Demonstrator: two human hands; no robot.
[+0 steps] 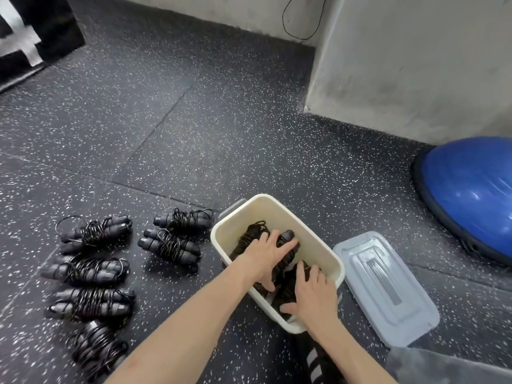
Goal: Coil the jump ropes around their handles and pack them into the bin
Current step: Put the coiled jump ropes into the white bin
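Item: cream plastic bin (318, 245) on black speckled rubber floor (194, 134). You are pressing both hands, left (270, 254) and right (314, 293), fingers spread, on coiled black ropes (249, 239) inside; six bundles (94, 300) lying at nine o'clock.

Under me is a dark speckled rubber floor (194, 128). On it lie six coiled jump ropes (94, 300) at my left, the cream bin (327, 256), its grey lid (388, 289) just beside, and a blue balance dome (471, 195).

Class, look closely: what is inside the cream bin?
Inside the cream bin: coiled jump ropes, pressed by the left hand and right hand. The hands cover much, so the count is unclear.
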